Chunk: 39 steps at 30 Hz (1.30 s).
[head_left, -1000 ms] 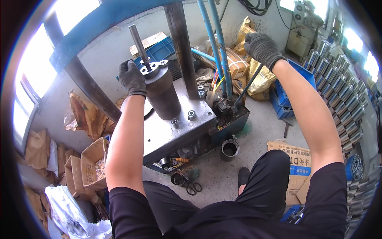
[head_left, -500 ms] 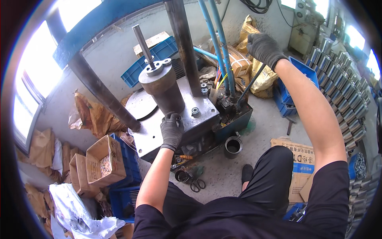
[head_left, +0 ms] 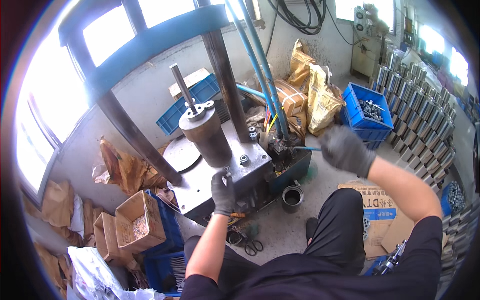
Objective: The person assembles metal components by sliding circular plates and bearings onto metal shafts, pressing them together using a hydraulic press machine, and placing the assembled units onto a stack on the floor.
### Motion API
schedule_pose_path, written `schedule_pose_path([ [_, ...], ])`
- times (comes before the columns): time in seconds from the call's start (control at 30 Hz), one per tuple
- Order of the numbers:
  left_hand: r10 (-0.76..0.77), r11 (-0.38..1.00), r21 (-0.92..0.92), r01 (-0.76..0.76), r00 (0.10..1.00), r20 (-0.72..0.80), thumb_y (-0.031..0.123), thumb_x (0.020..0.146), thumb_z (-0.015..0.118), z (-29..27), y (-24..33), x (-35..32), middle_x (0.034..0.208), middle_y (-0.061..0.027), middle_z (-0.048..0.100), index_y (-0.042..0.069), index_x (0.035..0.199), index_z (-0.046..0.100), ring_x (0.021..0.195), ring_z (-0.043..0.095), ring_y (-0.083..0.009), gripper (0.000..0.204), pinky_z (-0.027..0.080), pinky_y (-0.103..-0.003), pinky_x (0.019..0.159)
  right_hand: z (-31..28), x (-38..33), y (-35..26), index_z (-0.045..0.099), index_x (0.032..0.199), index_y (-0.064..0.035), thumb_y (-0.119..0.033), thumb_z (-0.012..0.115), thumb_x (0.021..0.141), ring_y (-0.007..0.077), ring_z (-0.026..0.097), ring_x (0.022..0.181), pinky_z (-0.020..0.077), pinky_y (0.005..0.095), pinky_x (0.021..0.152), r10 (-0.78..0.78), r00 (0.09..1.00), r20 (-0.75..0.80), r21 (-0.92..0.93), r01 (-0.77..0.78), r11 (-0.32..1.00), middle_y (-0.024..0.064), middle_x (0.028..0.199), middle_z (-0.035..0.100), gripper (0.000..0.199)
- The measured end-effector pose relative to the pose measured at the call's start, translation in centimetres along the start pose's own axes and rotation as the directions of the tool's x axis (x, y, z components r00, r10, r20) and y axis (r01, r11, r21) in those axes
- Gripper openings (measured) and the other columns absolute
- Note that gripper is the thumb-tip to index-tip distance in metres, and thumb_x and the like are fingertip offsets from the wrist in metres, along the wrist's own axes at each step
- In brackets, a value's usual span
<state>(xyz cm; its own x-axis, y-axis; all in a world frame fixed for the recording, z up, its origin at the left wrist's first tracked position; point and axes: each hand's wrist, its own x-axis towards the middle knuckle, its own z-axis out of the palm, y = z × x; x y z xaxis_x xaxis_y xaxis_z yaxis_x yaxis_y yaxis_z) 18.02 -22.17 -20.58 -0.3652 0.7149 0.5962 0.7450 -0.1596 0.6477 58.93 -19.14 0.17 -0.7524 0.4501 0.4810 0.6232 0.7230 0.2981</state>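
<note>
My left hand (head_left: 223, 194), in a dark grey glove, is closed at the front edge of the press's steel table (head_left: 197, 196). A small shiny metal part (head_left: 227, 170) shows at its fingertips; its exact kind is unclear. My right hand (head_left: 348, 152), gloved and blurred by motion, is closed round the end of the pump lever (head_left: 306, 148). Behind my left hand a thick steel cylinder (head_left: 206, 137) stands upright on the table, topped by a light metal piece (head_left: 196, 116) with a rod (head_left: 182, 86) rising from it. A small ring-shaped part (head_left: 244, 159) sits to its right.
The blue press frame (head_left: 155, 45) arches overhead. On the floor are a dark metal pot (head_left: 292, 199) and scissors (head_left: 253, 247). Cardboard boxes (head_left: 140, 222) stand left; blue crates (head_left: 367, 107) and stacked shiny cylinders (head_left: 420, 115) stand right. Flattened cardboard (head_left: 377, 215) lies near my knee.
My right hand has swung the lever down from its raised position. My left hand has drawn back from the cylinder's foot to the table's front edge. The view has shifted a little.
</note>
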Motion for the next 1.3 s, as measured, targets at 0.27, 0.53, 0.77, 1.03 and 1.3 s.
schedule_pose_path([
  [0.27, -0.277, 0.574, -0.627, 0.527, 0.846, 0.456, 0.021, 0.104, 0.067, -3.1, 10.5, -6.5, 0.116, -0.0078, 0.069, 0.003, 0.132, 0.061, 0.098, 0.065, -0.0154, 0.034, 0.055, -0.032, 0.089, 5.2, 0.6, -13.6, 0.063, 0.126, -0.0039, -0.017, 0.073, 0.085, 0.0382, 0.067, 0.103, 0.0556, 0.0452, 0.093, 0.018, 0.995, -0.094, 0.739, 0.057, 0.671, 0.0175, 0.12, 0.065, 0.045],
  [0.53, -0.254, 0.588, -0.538, 0.605, 0.769, 0.587, 0.026, 0.106, 0.063, -6.0, 10.3, -7.4, 0.126, -0.0083, 0.064, 0.003, 0.145, 0.053, 0.108, 0.062, -0.0145, 0.046, 0.056, -0.031, 0.093, 11.8, 2.2, -18.1, 0.069, 0.116, -0.0063, -0.018, 0.081, 0.084, 0.0351, 0.069, 0.103, 0.0578, 0.0426, 0.09, 0.12, 0.989, -0.086, 0.902, 0.026, 0.431, 0.0155, 0.112, 0.069, 0.036],
  [0.77, 0.071, 0.914, -0.406, -0.01, 0.988, 0.135, 0.021, 0.104, 0.06, -7.4, 5.5, 5.3, 0.123, -0.0126, 0.066, -0.002, 0.139, 0.055, 0.102, 0.062, -0.019, 0.042, 0.052, -0.035, 0.09, 14.4, 4.0, -16.9, 0.069, 0.107, -0.0053, -0.003, 0.08, 0.081, 0.0282, 0.069, 0.103, 0.058, 0.0363, 0.089, 0.296, 0.955, 0.008, 0.974, -0.075, 0.216, 0.0125, 0.114, 0.067, 0.028],
  [1.03, -0.195, 0.92, -0.377, 0.107, 0.96, -0.203, 0.032, 0.101, 0.063, -7.1, 7.1, 26.9, 0.102, -0.0139, 0.069, -0.006, 0.129, 0.059, 0.091, 0.064, -0.0193, 0.047, 0.052, -0.036, 0.085, 17.3, 4.5, -18.0, 0.067, 0.102, -0.0057, 0.004, 0.072, 0.082, 0.0262, 0.069, 0.107, 0.0579, 0.0345, 0.089, 0.368, 0.918, 0.15, 0.985, -0.171, 0.026, 0.0128, 0.121, 0.064, 0.023],
  [1.3, -0.139, 0.98, 0.131, 0.152, 0.985, -0.103, 0.025, 0.088, 0.079, -3.5, 6.5, 29.3, 0.096, -0.0155, 0.07, 0.0, 0.115, 0.059, 0.083, 0.072, -0.0293, 0.042, 0.057, -0.042, 0.08, 17.6, 3.3, -17.5, 0.068, 0.101, -0.0059, -0.009, 0.079, 0.082, 0.0317, 0.069, 0.094, 0.0577, 0.041, 0.084, 0.371, 0.918, 0.139, 0.952, -0.228, 0.207, 0.015, 0.106, 0.067, 0.022],
])
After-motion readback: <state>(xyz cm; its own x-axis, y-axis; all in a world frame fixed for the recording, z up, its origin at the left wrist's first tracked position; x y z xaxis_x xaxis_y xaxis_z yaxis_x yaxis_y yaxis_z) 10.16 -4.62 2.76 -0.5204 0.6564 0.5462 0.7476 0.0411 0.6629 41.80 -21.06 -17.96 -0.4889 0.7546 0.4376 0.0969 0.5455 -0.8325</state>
